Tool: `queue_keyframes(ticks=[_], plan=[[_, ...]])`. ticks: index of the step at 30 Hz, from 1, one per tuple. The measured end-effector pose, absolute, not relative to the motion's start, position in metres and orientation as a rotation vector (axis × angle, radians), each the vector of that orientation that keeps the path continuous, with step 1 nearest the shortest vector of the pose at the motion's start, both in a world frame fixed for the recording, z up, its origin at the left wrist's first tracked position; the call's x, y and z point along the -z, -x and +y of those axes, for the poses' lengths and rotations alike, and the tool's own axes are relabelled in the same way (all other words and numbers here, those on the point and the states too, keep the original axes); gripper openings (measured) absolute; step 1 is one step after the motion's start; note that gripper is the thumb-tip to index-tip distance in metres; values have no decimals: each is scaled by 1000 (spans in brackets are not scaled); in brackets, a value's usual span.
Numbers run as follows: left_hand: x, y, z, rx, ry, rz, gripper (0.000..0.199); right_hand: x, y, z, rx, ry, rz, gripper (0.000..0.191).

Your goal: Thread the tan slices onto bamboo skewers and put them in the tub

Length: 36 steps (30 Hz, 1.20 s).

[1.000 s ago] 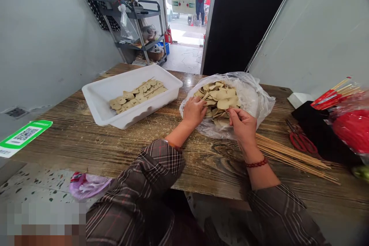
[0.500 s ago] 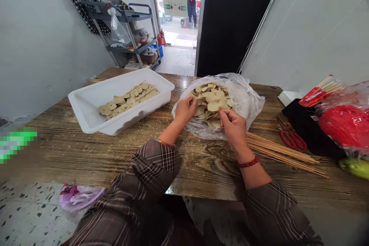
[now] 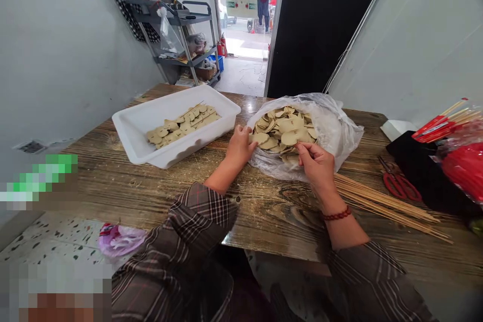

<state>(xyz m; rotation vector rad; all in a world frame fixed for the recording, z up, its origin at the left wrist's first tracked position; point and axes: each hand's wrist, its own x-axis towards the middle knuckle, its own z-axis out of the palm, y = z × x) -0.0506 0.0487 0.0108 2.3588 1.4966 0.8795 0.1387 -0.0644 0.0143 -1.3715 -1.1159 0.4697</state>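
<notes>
The left hand (image 3: 238,146) pinches one beige slice (image 3: 260,138) by its edge. The right hand (image 3: 317,162) has thumb and finger pressed together at another slice (image 3: 290,138); what is between them, I cannot tell. Both slices are at the open plastic bag (image 3: 332,127), on the counter (image 3: 143,188). Thin sticks (image 3: 392,206) lie to the right, a white tray (image 3: 196,151) to the left.

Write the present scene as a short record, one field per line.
Left hand: at left side of open plastic bag, by beige slices
Right hand: pinched shut at the slices; held item too small to tell
White tray: left of the bag, holds more slices
Thin sticks: lying on wooden table
Red-handled scissors: beside black box
</notes>
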Motion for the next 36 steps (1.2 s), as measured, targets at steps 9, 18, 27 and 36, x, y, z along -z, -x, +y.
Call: queue_keyframes(ticks=[9,18,27,36], plan=[[-12,51,42,-748,-2314,1672,13,-16,-137,-66,-462,1393,-1155,32],[-17,52,40,-1098,-2263,1320,17,-16,-134,-67,-479,1408,-1164,34],[-20,60,47,-1257,-1039,894,32,-21,-127,-75,-637,1380,-1362,31],[-27,67,51,-1347,-1034,835,24,-15,-124,-78,-690,1407,-1614,30]])
